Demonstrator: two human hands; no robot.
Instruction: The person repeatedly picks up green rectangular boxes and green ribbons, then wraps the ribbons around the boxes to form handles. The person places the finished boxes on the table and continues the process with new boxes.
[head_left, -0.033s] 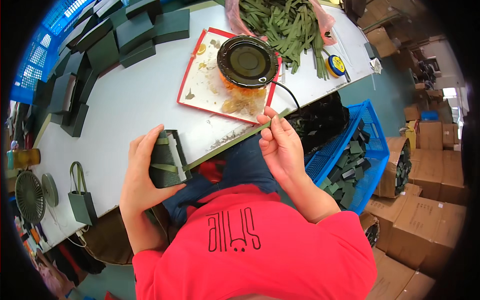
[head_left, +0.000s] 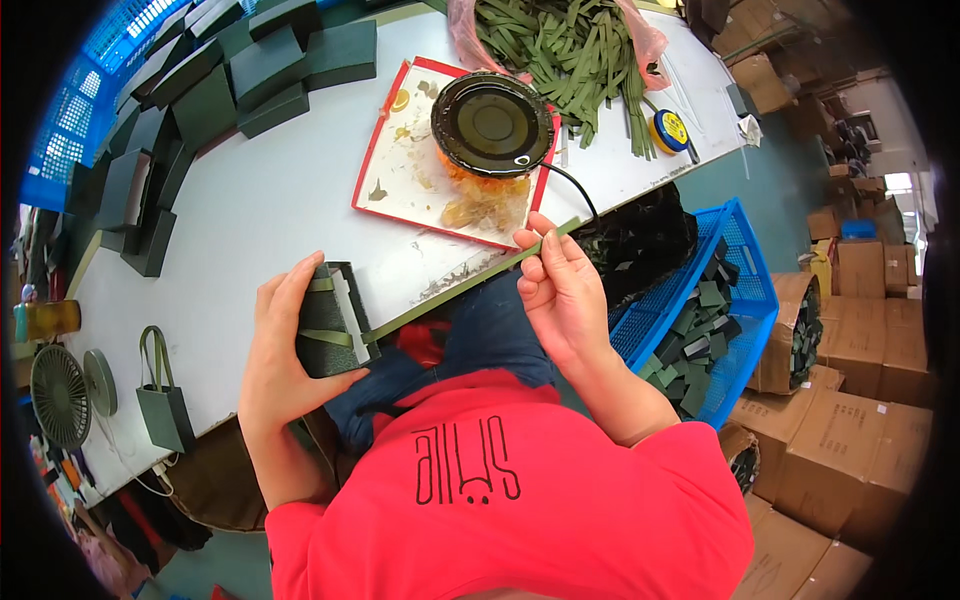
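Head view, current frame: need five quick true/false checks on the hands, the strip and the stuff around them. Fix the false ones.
1. The left hand grips a dark green box-like piece. True.
2. The right hand pinches a green strip. True.
3. That strip lies in a loose coil. False: it runs almost straight between the piece and the right hand.
4. In the picture, the round black dish overlaps the red-edged board. True.
5. The round fan is at the picture's right edge. False: the fan is near the left edge.
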